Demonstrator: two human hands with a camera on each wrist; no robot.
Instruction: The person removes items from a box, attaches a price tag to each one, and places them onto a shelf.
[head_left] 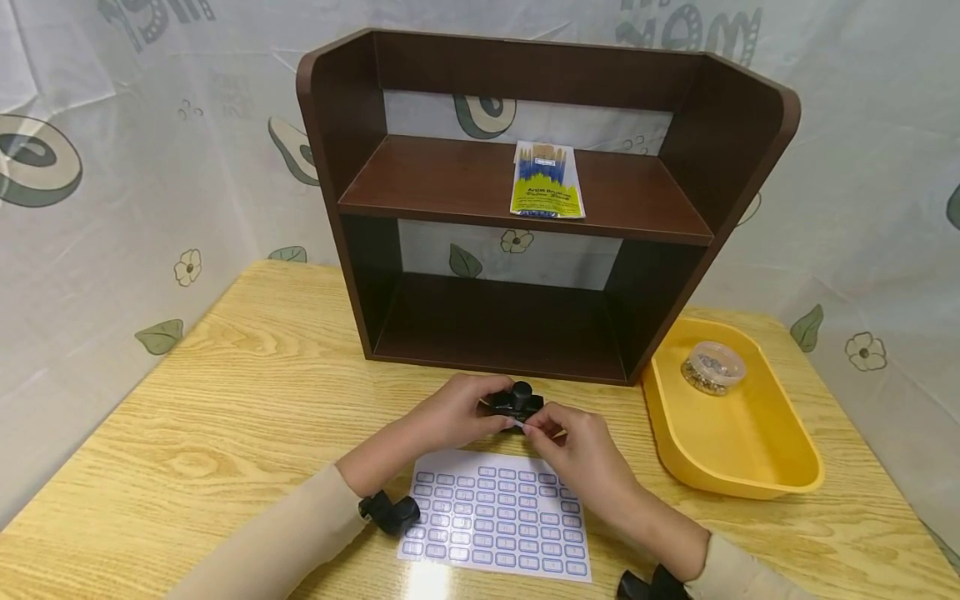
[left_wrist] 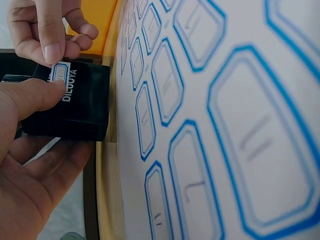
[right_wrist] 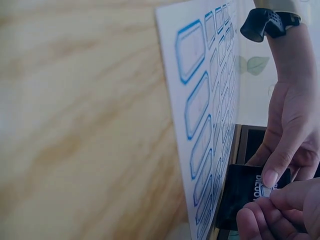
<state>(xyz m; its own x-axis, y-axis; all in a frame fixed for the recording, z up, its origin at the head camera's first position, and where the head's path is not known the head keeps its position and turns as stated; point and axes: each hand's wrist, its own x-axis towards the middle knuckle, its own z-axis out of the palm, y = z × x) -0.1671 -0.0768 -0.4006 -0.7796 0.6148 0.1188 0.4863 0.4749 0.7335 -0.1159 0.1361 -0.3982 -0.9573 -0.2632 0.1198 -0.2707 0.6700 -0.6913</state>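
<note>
My left hand (head_left: 459, 412) grips a black boxy item (left_wrist: 90, 112) with white "DILUOYA" lettering and a round knob (head_left: 521, 389) on top. In the left wrist view, its thumb presses a small white label sticker (left_wrist: 61, 74) with a blue border against the lettered face, while the other fingers curl behind the item. From the other side my right hand (head_left: 585, 450) pinches the sticker's edge between thumb and forefinger. Close in front of both hands a white sheet of blue-bordered stickers (head_left: 495, 533) lies flat on the table. Several stickers are gone from its upper rows.
A dark brown two-tier shelf (head_left: 525, 225) stands behind the hands, with a pack of artist brushes (head_left: 547, 179) on its upper board. At the right, a yellow tray (head_left: 723, 446) contains a round clear tub (head_left: 714, 368). Patterned cloth (head_left: 187, 167) hangs around the wooden table (head_left: 247, 367).
</note>
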